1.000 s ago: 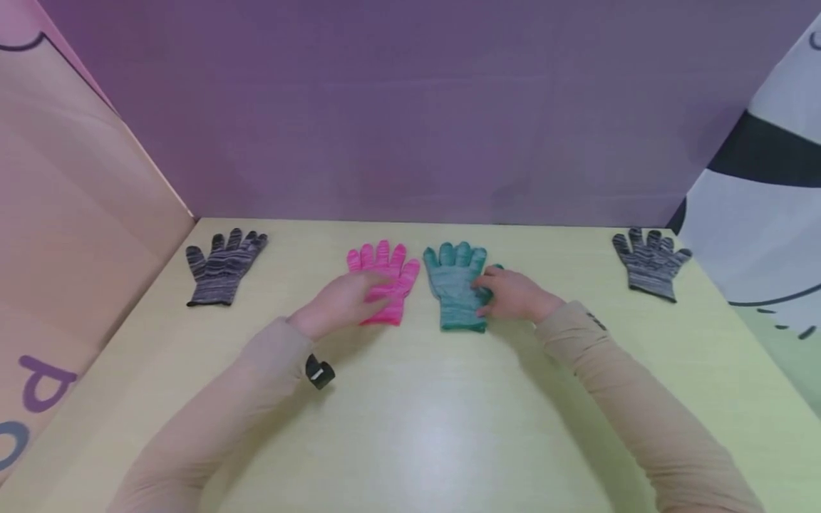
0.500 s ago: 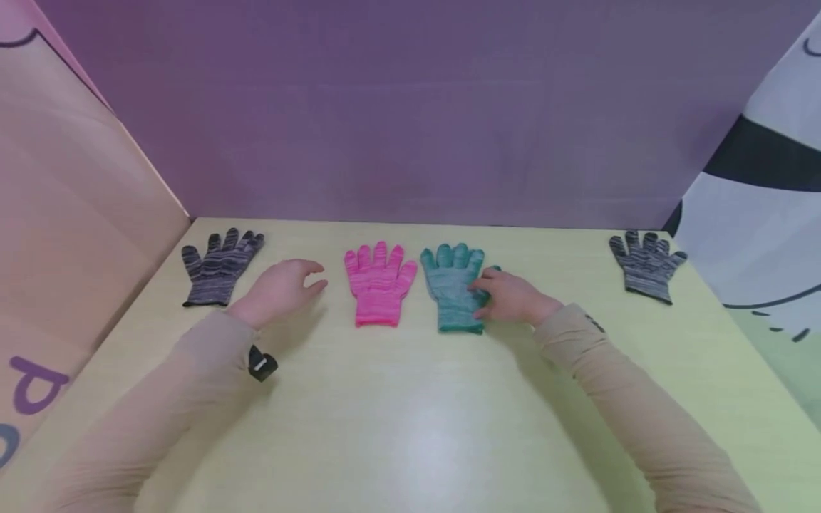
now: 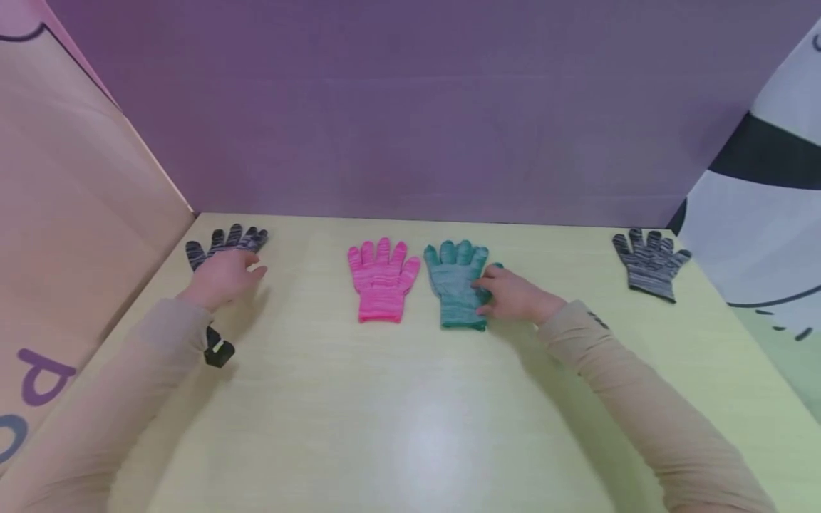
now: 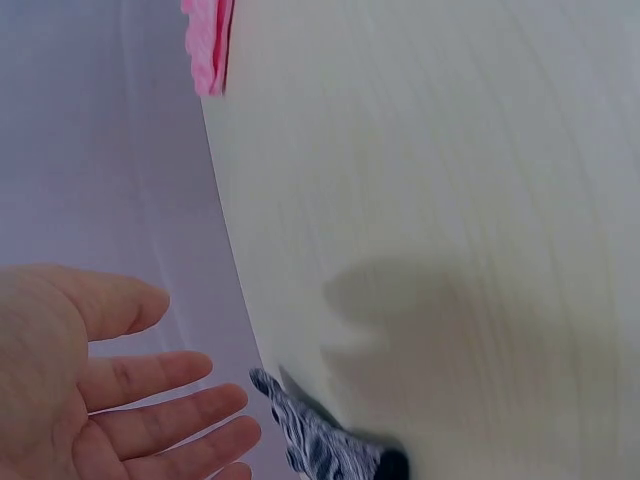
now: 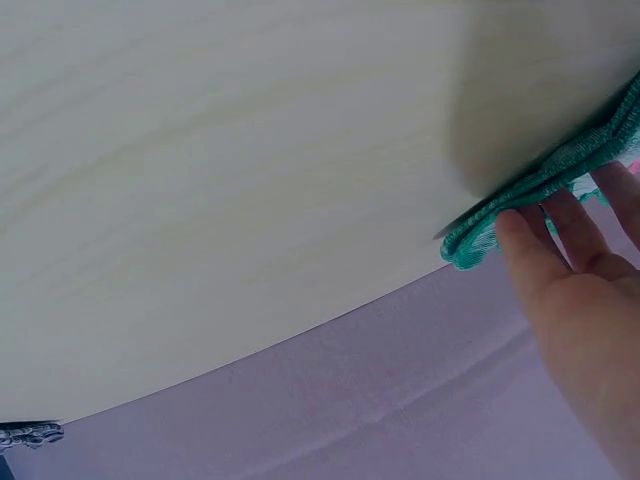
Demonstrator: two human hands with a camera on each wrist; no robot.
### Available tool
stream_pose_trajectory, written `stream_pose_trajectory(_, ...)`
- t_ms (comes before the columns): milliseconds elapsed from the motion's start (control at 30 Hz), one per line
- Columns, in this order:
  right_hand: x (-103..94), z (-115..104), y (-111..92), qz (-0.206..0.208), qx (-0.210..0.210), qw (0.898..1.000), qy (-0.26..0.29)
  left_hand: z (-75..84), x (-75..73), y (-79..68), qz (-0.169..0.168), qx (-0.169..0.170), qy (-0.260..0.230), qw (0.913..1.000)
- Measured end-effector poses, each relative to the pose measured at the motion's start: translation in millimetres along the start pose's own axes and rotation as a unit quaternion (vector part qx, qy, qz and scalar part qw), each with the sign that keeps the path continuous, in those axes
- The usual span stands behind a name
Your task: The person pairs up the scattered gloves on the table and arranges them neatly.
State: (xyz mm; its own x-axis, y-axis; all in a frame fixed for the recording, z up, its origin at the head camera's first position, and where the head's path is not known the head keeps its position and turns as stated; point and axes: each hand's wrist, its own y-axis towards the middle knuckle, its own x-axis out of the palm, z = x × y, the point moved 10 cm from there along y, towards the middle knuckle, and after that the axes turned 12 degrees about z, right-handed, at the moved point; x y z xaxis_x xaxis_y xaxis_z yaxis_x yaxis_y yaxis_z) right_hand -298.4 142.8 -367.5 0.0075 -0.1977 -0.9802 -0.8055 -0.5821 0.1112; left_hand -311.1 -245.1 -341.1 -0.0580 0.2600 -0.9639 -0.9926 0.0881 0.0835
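- Left hand [image 3: 221,278]: wide, thumb parted from the fingers, over the left grey glove [image 3: 224,242], partly hiding it in the head view.
- Right hand [image 3: 513,296]: thumb and fingers apart, tips touching the right side of the green glove [image 3: 455,288].
- Pink glove [image 3: 381,281]: flat on the table [image 3: 353,413], just left of the green glove.
- Right grey glove [image 3: 651,265]: near the table's far right corner, well apart from the others.

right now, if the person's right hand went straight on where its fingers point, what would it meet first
The teal knitted glove, which the right hand appears to touch; the pink knitted glove looks next, though depth is unclear.
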Motion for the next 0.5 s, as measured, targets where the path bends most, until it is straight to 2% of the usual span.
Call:
stream_pose_trajectory(200, 0.9, -1.3, 1.7, -0.001, -0.003, 1.000, -0.003, -27.9, -4.8, 1.9, 0.004, -0.018, 0.013, 0.9998)
stream_pose_trajectory(300, 0.8, -0.8, 1.0, -0.004, 0.008, 1.000, 0.000, -49.0, -7.7, -0.3, 0.017, -0.038, 0.016, 0.9990)
stream_pose_trajectory(500, -0.9, -0.2, -1.0, -0.012, 0.021, 1.000, 0.012, -93.7, -11.3, -5.0, 0.031, -0.084, -0.008, 0.9960)
